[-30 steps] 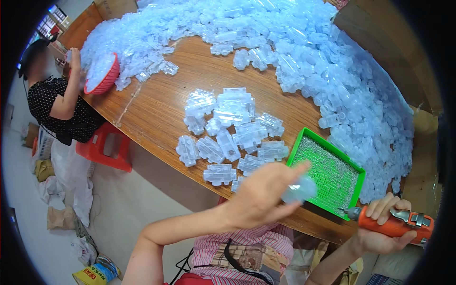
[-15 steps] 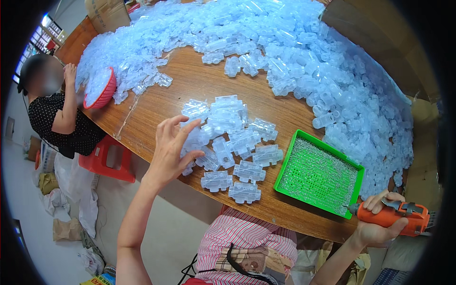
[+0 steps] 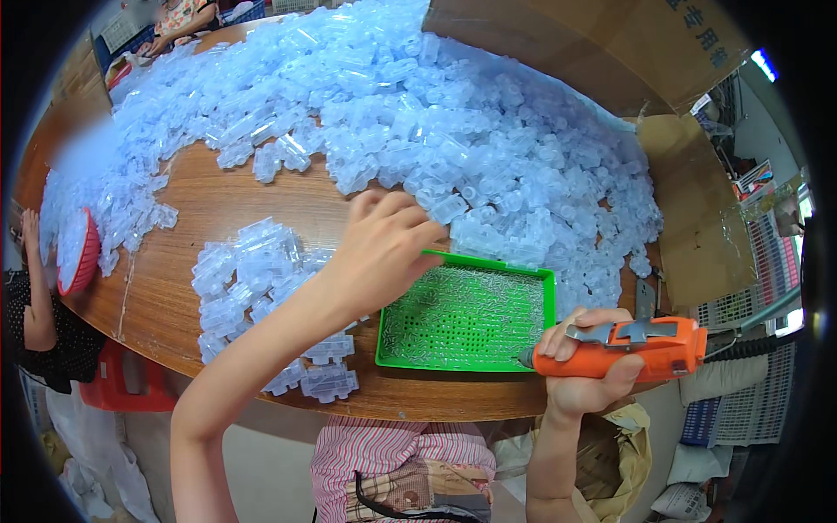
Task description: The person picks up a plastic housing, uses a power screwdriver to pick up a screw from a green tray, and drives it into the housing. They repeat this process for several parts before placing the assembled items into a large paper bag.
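Observation:
My right hand (image 3: pixel 584 375) is wrapped round an orange power screwdriver (image 3: pixel 658 353), its tip at the lower right corner of a green tray (image 3: pixel 466 368). Many small silver screws (image 3: pixel 514 305) lie spread over the tray's perforated bottom. My left hand (image 3: pixel 379 248) reaches over the tray's upper left corner, empty, with fingers apart and slightly bent, close to the big heap of clear plastic parts (image 3: pixel 523 148). Beneath and left of that forearm sits a smaller group of clear plastic housings (image 3: pixel 253 270), partly covered by the arm.
Cardboard (image 3: pixel 602 52) walls the heap at the back and right. At the far left, a co-worker's arm (image 3: pixel 35 296) is beside a red basket (image 3: pixel 85 257), with a red stool (image 3: pixel 131 379) below. Another person (image 3: pixel 183 22) sits across the wooden table (image 3: pixel 218 187).
The view has swung right. My left hand has moved from the group of housings across to the heap's edge by the tray. The right hand still grips the screwdriver at the tray's corner.

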`<state>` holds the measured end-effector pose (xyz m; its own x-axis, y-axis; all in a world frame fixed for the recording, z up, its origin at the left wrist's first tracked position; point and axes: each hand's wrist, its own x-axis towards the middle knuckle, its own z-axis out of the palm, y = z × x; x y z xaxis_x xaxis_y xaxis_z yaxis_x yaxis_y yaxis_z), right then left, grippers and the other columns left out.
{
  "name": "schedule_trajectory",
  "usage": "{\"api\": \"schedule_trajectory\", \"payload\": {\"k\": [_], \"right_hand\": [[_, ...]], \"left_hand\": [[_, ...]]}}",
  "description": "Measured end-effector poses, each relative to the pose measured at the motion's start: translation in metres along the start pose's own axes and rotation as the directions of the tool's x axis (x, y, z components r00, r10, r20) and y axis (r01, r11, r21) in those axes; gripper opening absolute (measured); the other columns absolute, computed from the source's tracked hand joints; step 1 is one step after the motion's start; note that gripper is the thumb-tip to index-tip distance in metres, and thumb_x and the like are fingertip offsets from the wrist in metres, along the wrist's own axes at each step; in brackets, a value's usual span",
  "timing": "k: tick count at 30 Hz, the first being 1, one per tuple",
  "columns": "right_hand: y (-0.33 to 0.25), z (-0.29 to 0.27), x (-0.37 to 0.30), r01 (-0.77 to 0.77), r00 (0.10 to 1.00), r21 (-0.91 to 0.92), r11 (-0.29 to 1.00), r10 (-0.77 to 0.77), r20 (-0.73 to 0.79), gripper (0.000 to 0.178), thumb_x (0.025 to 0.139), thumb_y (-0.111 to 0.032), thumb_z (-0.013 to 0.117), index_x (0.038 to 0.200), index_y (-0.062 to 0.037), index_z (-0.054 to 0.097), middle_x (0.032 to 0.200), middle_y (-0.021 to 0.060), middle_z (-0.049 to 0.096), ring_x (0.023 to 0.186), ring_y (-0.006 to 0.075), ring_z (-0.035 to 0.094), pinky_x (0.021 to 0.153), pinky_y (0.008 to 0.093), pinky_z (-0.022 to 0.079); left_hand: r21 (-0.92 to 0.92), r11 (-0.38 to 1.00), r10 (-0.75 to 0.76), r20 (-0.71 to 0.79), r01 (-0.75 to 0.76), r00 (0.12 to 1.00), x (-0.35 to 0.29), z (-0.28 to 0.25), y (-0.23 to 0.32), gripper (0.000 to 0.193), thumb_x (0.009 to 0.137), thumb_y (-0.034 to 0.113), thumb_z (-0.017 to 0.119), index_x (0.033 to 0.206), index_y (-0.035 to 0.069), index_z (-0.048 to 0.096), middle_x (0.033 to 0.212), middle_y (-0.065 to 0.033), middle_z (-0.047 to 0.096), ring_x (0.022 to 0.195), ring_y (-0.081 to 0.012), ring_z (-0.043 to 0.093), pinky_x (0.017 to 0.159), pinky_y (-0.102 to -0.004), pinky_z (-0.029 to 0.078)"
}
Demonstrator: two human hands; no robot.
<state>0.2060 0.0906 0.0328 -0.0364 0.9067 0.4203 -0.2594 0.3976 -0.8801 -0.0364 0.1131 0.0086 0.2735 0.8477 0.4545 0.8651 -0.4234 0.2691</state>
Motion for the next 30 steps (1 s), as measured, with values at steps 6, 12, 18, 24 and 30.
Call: {"api": "schedule_trajectory", "payload": {"k": [6,12,18,24,30], "right_hand": [[-0.003,-0.005,0.002,0.000,1.000,-0.004,1.000,0.000,-0.010,0.072,0.082,-0.072,0.044,0.092,-0.0010,0.048,0.057,0.0048,0.046,0.049,0.0136,0.046,0.047,0.0260,0.043],[0.001,-0.016,0.006,0.018,1.000,-0.011,1.000,-0.018,-0.018,0.071,0.082,-0.071,0.045,0.091,-0.0007,0.048,0.058,0.0050,0.046,0.049,0.0131,0.046,0.049,0.0255,0.044],[0.000,-0.012,0.005,0.009,1.000,0.006,1.000,-0.009,0.007,0.071,0.082,-0.071,0.046,0.092,-0.0008,0.047,0.058,0.0047,0.046,0.050,0.0125,0.046,0.049,0.0253,0.044],[0.001,-0.011,0.003,-0.003,1.000,0.014,1.000,0.003,0.017,0.071,0.083,-0.070,0.046,0.092,0.0004,0.047,0.060,0.0052,0.047,0.051,0.0127,0.047,0.050,0.0255,0.045],[0.002,-0.006,0.002,-0.016,0.999,0.036,0.999,0.015,0.039,0.071,0.083,-0.069,0.046,0.092,0.0014,0.048,0.061,0.0060,0.047,0.051,0.0127,0.048,0.050,0.0260,0.045]], "left_hand": [[-0.113,0.990,0.095,0.085,-0.085,0.992,0.058,0.051,-0.007,0.042,0.072,0.019,0.073,0.110,0.009,0.058,0.099,-0.0058,0.064,0.103,-0.0263,0.055,0.087,-0.0391,0.043],[-0.492,0.869,-0.083,-0.055,0.045,0.995,0.051,0.040,-0.006,0.036,0.084,0.007,0.064,0.117,0.009,0.050,0.090,-0.0123,0.065,0.080,-0.0266,0.065,0.067,-0.0349,0.050],[-0.711,0.585,-0.368,0.196,0.391,0.909,0.020,0.016,0.015,0.030,0.086,0.008,0.061,0.113,0.006,0.049,0.085,-0.0106,0.066,0.071,-0.0164,0.065,0.061,-0.0300,0.049],[-0.572,0.395,-0.270,0.676,0.719,0.686,-0.018,-0.004,0.040,0.023,0.083,0.007,0.063,0.104,0.001,0.055,0.082,-0.0104,0.068,0.065,-0.0139,0.064,0.056,-0.0284,0.049],[-0.390,0.835,-0.242,0.374,0.389,0.895,-0.037,0.017,0.031,0.010,0.079,0.008,0.068,0.087,0.002,0.065,0.075,-0.0125,0.068,0.064,-0.0264,0.066,0.058,-0.0356,0.051]]}}
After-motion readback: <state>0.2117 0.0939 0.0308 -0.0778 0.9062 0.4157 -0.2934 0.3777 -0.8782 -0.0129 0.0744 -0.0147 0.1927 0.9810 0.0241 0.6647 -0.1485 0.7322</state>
